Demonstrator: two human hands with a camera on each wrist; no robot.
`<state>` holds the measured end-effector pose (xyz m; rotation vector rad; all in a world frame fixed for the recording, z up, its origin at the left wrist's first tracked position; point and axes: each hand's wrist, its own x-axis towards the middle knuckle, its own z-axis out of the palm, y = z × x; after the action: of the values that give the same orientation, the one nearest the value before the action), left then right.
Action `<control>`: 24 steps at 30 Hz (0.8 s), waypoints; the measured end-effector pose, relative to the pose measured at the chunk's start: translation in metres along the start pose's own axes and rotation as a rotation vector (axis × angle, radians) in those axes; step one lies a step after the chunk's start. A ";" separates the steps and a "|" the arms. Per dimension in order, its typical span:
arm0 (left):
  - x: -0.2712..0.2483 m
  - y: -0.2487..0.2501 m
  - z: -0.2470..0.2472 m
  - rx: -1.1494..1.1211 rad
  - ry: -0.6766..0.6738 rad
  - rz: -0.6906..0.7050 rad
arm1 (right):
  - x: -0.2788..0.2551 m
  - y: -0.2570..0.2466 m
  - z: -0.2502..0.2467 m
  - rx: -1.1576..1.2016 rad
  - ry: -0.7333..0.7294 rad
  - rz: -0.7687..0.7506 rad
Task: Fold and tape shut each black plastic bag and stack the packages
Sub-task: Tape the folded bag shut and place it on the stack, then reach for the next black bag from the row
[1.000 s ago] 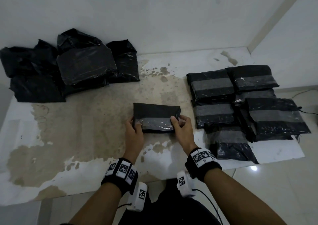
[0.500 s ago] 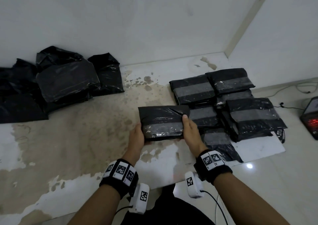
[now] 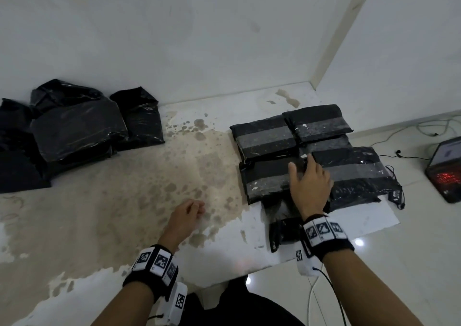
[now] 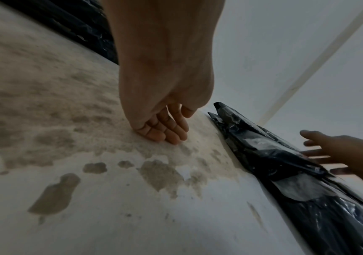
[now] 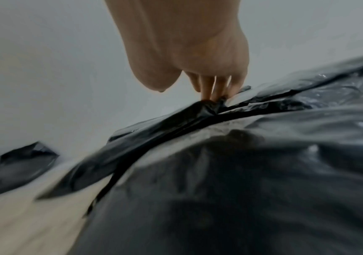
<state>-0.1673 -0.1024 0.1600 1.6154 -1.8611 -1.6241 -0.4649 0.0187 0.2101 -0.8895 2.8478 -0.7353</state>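
Taped black package (image 3: 269,179) atop stack, grey tape band across; right hand (image 3: 310,188) flat, fingers spread; left hand (image 3: 185,213) loosely curled, empty.

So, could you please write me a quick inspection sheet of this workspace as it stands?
Surface: white table, brown-stained in the middle.
Job's things: taped packages stacked at right; untaped black bags heaped far left.
Clutter: nothing seen.
Grips: right hand flat on the nearest taped package; left hand loosely curled, empty.
Cables: wires trailing on the floor at right.
Surroundings: white walls; red-lit device on the floor.
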 end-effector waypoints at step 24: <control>0.091 0.042 -0.216 0.636 0.735 0.163 | -0.015 -0.002 0.050 -0.264 -0.287 -0.312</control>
<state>-0.0722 -0.3088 0.2318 1.8447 -2.0599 -0.2579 -0.4417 0.0042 0.1654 -1.3730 2.6142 -0.2237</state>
